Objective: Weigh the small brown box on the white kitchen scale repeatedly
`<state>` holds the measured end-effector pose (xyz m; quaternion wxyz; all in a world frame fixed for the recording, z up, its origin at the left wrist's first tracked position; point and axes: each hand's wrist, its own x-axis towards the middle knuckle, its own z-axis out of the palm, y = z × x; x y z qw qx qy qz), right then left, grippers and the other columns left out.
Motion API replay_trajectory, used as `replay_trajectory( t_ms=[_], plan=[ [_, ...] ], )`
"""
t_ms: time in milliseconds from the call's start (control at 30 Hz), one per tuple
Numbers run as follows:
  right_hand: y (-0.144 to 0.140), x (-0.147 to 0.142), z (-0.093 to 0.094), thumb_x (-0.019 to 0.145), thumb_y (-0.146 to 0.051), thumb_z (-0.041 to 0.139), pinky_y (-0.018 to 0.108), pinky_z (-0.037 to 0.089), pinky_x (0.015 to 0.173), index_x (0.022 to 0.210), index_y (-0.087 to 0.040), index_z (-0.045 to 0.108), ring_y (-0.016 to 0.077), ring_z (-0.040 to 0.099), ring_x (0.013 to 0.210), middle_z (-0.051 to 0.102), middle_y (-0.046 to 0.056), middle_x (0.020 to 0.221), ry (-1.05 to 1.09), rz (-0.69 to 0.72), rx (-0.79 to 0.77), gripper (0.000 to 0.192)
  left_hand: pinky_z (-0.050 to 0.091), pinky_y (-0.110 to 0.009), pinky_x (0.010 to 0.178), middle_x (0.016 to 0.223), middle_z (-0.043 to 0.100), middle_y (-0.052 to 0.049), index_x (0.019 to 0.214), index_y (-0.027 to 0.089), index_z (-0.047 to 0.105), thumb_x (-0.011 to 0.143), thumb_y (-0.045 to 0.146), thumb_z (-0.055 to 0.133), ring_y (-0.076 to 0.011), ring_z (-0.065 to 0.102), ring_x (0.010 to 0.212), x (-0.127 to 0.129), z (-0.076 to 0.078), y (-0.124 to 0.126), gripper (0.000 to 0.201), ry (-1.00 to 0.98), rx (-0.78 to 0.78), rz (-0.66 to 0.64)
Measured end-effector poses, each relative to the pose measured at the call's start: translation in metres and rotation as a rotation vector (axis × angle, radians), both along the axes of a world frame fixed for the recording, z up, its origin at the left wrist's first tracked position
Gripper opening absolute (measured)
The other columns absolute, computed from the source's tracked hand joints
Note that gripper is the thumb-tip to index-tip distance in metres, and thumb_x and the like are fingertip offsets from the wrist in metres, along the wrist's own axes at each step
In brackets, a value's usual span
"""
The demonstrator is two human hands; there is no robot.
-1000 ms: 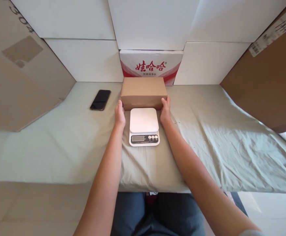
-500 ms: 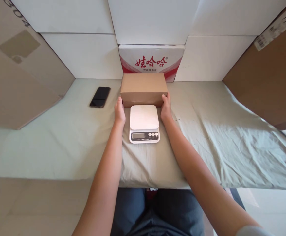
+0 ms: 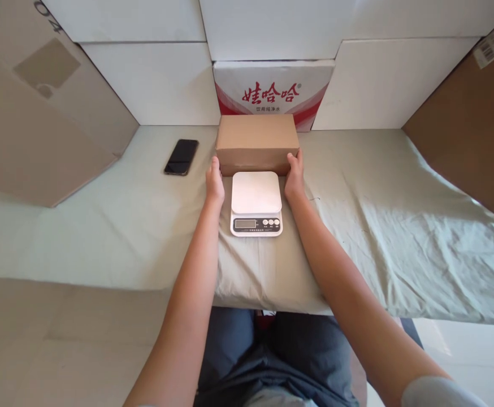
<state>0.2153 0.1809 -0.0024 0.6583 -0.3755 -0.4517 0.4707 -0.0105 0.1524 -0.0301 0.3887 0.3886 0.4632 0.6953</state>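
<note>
Dark grey trousers point(image 3: 234, 350) nearest my camera, then pale green cloth point(image 3: 382, 249). White digital kitchen scale point(image 3: 256, 192) sits on it, display side near. Just behind it I've got the brown cardboard box point(image 3: 257, 133) gripped at both ends: left hand point(image 3: 214, 180) on its left, right hand point(image 3: 295, 174) on its right. Can't see all left fingers. Black smartphone point(image 3: 181, 157) lies left of the box. Wahaha water carton point(image 3: 272, 93) stands behind.

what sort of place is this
Probably a makeshift indoor workspace: a pale green cloth covers the surface, a large cardboard box stands on the left, and white panels or boxes line the back.
</note>
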Motion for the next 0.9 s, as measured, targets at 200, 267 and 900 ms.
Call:
replay_trajectory(
  t_ms=[200, 267, 900],
  plan=[
    [0.002, 0.001, 0.0, 0.079, -0.067, 0.065, 0.053, 0.031, 0.14, 0.133, -0.026, 0.06, 0.03, 0.044, 0.16, 0.064, 0.004, 0.152, -0.015, -0.009, -0.025, 0.069, 0.039, -0.04, 0.128, 0.141, 0.072, -0.01, 0.12, 0.024, 0.074, 0.087, 0.082, 0.06, -0.0266, 0.056, 0.15, 0.002, 0.005, -0.001, 0.068, -0.006, 0.022, 0.073],
    [0.003, 0.001, -0.002, 0.079, -0.07, 0.065, 0.054, 0.03, 0.14, 0.134, -0.026, 0.059, 0.0306, 0.042, 0.162, 0.062, 0.004, 0.154, -0.027, -0.006, -0.022, 0.071, 0.041, -0.039, 0.127, 0.138, 0.074, -0.01, 0.118, 0.023, 0.074, 0.089, 0.081, 0.058, -0.0264, 0.058, 0.147, 0.003, 0.006, -0.001, 0.067, 0.002, 0.029, 0.068],
    [0.001, -0.002, 0.003, 0.087, -0.067, 0.065, 0.054, 0.031, 0.139, 0.146, -0.03, 0.056, 0.029, 0.049, 0.156, 0.064, 0.003, 0.151, -0.123, 0.07, 0.077, 0.071, 0.042, -0.037, 0.126, 0.137, 0.074, -0.01, 0.116, 0.019, 0.067, 0.103, 0.066, 0.051, -0.022, 0.059, 0.144, 0.006, 0.018, -0.003, 0.052, -0.009, -0.025, 0.087]
  ],
)
